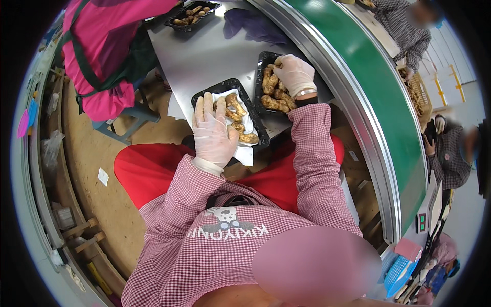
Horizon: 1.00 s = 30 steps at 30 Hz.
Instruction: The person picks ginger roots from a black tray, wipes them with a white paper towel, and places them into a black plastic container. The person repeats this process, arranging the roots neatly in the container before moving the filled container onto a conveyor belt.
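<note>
My left hand (pixel 214 135), in a thin whitish glove, lies with fingers stretched over the left side of a black plastic tray (pixel 260 125). White paper (pixel 244 153) lines this tray and hangs over its near edge. Several knobbly brown mushrooms (pixel 234 105) rest on the paper beside my fingers. My right hand (pixel 296 75), gloved too, reaches into a second black tray (pixel 259 77) just to the right. Its fingers are curled around a mushroom there, partly hidden by the hand. More thick brown mushrooms (pixel 276 104) fill that tray.
Both trays stand on a metal table (pixel 197 61). A third tray of mushrooms (pixel 179 23) and a dark purple cloth (pixel 253 26) lie farther back. A green conveyor belt (pixel 353 66) curves along the right. At left a person in pink (pixel 110 51) sits on a stool (pixel 128 120).
</note>
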Available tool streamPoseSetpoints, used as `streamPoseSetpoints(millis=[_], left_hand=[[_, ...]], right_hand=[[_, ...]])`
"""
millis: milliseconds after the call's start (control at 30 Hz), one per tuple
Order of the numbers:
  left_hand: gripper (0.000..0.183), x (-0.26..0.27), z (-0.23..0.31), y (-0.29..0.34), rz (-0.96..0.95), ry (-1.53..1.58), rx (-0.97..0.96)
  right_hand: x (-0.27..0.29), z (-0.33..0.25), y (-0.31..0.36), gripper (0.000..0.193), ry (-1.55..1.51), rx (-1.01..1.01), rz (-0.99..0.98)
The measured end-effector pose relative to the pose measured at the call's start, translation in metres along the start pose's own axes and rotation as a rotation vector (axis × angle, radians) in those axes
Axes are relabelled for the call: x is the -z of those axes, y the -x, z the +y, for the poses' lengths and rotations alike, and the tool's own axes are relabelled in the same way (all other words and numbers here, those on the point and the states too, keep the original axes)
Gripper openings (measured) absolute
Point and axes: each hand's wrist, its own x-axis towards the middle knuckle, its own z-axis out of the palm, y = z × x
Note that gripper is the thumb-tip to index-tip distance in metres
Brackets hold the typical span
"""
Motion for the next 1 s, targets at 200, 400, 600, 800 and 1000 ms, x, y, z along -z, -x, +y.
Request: streamPoseSetpoints(millis=[200,400,600,800,1000], left_hand=[[0.069,-0.003,-0.013,0.001,0.059,0.131,-0.047],[0.055,0.027,-0.025,-0.011,0.217,0.527,0.004],[0.042,0.039,-0.014,-0.022,0.030,1.593,0.296],[0.034,0.034,-0.048,-0.015,0.333,1.310,0.411],[0.045,0.031,-0.036,-0.002,0.356,1.324,0.434]], right_hand=[[0.021,-0.019,0.025,0.016,-0.571,0.165,0.235],[0.038,-0.041,0.059,0.018,-0.930,0.512,0.112],[0.041,-0.091,0.086,0.027,-1.196,0.672,-0.093],[0.035,-0.096,0.093,0.019,-0.569,0.493,-0.054],[-0.017,-0.104,0.102,0.012,-0.230,0.426,0.063]])
